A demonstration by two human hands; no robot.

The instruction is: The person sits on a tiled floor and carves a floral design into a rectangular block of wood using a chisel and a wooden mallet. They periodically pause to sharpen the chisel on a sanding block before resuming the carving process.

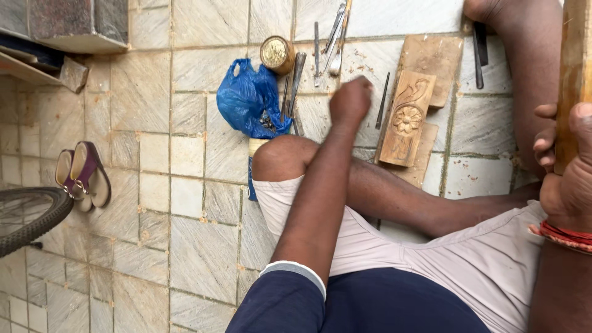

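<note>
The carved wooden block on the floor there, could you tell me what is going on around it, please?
A person sits on the tiled floor with a carved wooden block, bearing a flower pattern, lying on plain boards in front of them. The left hand reaches out, closed, over the floor between the block and a row of metal carving tools; whether it holds anything cannot be seen. The right hand grips an upright wooden stick. A blue plastic bag and a round tin lie by the tools.

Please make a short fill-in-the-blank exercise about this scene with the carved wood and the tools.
1. The left hand reaches toward the metal ____ on the tiled floor.
2. The carved wooden block shows a ____.
3. The plastic bag is ____.
4. The right hand grips a ____ stick.

Missing words: chisels; flower; blue; wooden
</note>
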